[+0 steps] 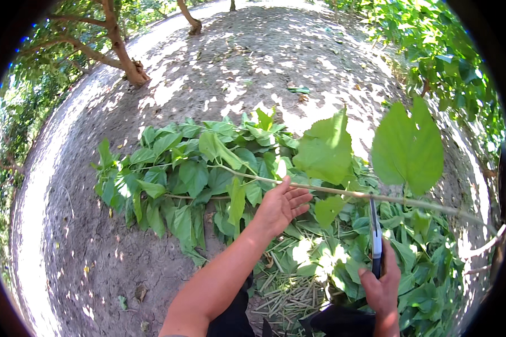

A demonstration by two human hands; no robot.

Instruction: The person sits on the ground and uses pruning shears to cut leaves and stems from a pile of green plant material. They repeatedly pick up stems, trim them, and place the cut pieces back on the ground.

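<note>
On dappled grey soil (95, 241), broad-leaved green branches (193, 175) lie heaped at left; the bare left grip (281, 206) is open against a long, thin, pale-brown leafy stem (343, 193) stretched above them; the right grip (383, 283) is closed around white-and-black metal shears (376, 238) meeting that stem.

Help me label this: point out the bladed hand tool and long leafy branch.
Bladed hand tool (376, 241): head view, on its grey side.
Long leafy branch (351, 194): head view, on its bare stem.

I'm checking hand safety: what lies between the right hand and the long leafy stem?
In the head view, the bladed tool, held in the right hand, spans that stretch, its tip at the long leafy stem; leaves show behind it.
</note>
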